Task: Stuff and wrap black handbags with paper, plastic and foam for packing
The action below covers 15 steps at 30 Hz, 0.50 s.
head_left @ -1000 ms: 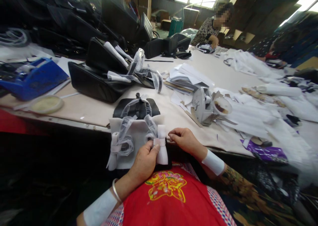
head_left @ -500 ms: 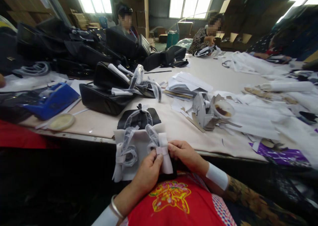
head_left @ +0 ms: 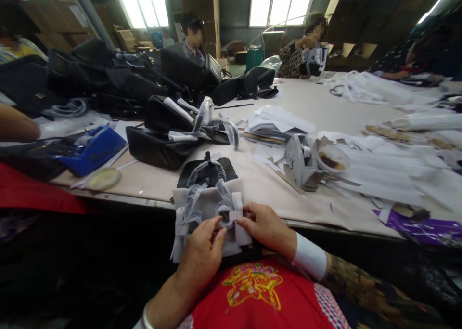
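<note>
A black handbag [head_left: 191, 171] leans at the table edge in front of me, a white foam sheet [head_left: 207, 199] over its front. Its handles [head_left: 193, 201] are wrapped in clear plastic. At each side of the foam sits a white wrap cinched by a narrow band, like a bow. My right hand [head_left: 269, 229] pinches the right-hand white wrap [head_left: 237, 201] near its band. Just left of that band is my left hand [head_left: 202, 247], fingers curled, with thumb and forefinger apart in front of the plastic-covered handle; nothing shows between them.
Left on the table are a blue tape dispenser [head_left: 92, 151], a tape roll [head_left: 103, 178] and piled black bags [head_left: 162, 146]. To the right lie a paper stack [head_left: 276, 122], another tape dispenser [head_left: 303, 163] and white sheets [head_left: 382, 175]. Co-workers sit around the table.
My left hand has come off the band and moved a little left and down. My right hand stays at the wrap. Across the table, a co-worker has lifted a bag upright.
</note>
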Tool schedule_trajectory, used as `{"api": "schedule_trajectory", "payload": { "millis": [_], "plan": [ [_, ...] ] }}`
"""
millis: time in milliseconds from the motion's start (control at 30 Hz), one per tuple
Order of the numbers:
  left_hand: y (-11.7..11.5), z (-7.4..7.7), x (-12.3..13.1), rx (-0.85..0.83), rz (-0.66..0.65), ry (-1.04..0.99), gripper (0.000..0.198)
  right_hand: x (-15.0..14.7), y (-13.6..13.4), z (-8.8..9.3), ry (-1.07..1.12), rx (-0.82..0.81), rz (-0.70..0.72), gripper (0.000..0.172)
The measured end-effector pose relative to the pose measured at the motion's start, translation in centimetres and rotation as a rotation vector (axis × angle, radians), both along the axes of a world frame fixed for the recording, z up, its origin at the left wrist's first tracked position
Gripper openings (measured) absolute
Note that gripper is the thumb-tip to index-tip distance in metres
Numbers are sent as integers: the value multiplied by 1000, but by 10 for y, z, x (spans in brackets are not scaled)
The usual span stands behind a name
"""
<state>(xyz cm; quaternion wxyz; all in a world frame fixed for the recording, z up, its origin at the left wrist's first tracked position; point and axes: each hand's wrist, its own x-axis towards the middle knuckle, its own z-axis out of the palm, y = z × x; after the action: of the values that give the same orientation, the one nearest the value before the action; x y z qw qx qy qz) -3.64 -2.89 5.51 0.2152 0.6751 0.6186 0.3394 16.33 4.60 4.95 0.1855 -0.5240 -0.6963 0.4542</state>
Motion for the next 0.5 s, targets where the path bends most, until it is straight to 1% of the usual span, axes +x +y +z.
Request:
{"api": "schedule_trajectory", "payload": {
  "millis": [33, 100, 167, 233, 267, 333, 400, 500],
  "plan": [
    [1, 2, -3, 82, -13, 49, 25, 0, -1, 4, -111, 163, 1, 27],
    [5, 8, -10, 257, -8, 157, 26, 0, -3, 14, -197, 440, 34, 25],
    [13, 14, -18, 390, 7, 296, 30, -2, -2, 24, -179, 638, 123, 26],
    [22, 17, -24, 408, -12, 462, 34, -7, 4, 30, -183, 755, 212, 36],
    [28, 18, -25, 375, -27, 539, 37, -10, 8, 31, -207, 775, 245, 43],
    [38, 15, -26, 267, -40, 662, 44, -17, 18, 28, -281, 763, 289, 56],
    [46, 11, -24, 168, -29, 728, 50, -23, 27, 22, -355, 713, 304, 63],
    [58, 4, -21, 80, -10, 757, 55, -30, 36, 15, -432, 618, 308, 68]
  ]
}}
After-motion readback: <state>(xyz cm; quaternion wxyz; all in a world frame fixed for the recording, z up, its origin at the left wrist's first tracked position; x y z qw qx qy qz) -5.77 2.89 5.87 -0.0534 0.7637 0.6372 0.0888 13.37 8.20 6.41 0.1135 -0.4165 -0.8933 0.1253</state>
